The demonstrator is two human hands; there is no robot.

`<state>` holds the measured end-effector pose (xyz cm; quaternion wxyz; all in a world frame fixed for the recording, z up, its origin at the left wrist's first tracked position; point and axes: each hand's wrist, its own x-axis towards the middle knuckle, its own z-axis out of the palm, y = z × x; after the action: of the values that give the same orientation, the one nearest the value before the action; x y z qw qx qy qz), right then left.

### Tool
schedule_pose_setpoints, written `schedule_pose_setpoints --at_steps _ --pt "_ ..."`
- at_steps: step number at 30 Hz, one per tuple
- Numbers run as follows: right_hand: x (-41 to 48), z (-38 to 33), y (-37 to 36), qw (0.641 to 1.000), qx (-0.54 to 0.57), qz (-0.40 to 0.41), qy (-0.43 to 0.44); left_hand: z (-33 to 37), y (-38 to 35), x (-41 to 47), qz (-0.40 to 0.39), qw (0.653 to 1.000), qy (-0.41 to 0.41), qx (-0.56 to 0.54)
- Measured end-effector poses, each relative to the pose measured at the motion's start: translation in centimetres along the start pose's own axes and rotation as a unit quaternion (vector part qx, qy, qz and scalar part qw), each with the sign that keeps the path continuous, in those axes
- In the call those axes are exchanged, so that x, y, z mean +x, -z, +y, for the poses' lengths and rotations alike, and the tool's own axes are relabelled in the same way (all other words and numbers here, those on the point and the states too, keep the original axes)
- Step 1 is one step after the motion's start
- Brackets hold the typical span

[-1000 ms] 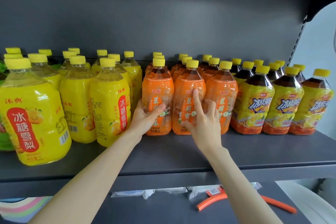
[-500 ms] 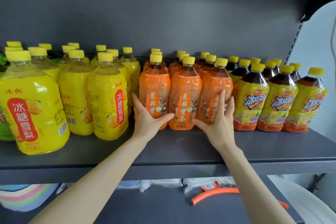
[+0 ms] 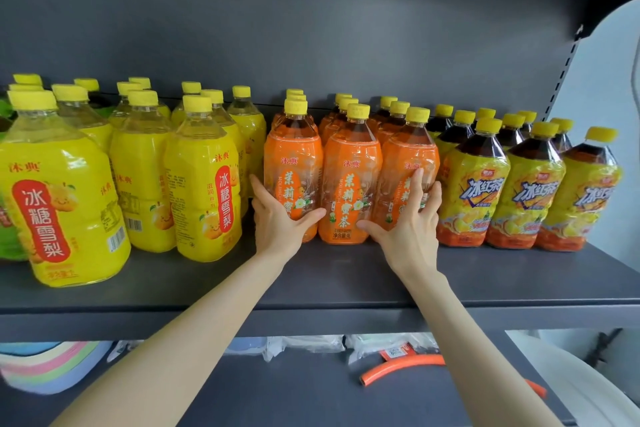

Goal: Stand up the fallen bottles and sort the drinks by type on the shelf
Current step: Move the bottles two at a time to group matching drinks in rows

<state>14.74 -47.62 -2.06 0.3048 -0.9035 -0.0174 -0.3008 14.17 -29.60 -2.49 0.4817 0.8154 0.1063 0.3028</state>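
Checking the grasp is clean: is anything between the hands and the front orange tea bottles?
Nothing visible. The left hand rests on the left orange bottle and the right hand on the right orange bottle; only the middle orange bottle stands between the two hands.

Clear plastic bottles with yellow labels and pale drink (image 3: 202, 191) stand upright at the left of the dark grey metal shelf (image 3: 329, 281), in rows running to the back. Just beside them, in the middle, orange-labelled plastic bottles of amber tea (image 3: 349, 184) stand in three close rows. At the right, dark-tea bottles with yellow-and-orange labels (image 3: 474, 191) stand upright too. All wear yellow caps
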Motion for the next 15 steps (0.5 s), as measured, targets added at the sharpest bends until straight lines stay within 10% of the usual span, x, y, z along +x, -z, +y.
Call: schedule_pose_setpoints --at_steps 15 --pt "-0.9 -0.7 0.9 0.999 -0.041 -0.019 0.003 1.2 2.0 -1.0 -0.03 0.997 -0.02 0.069"
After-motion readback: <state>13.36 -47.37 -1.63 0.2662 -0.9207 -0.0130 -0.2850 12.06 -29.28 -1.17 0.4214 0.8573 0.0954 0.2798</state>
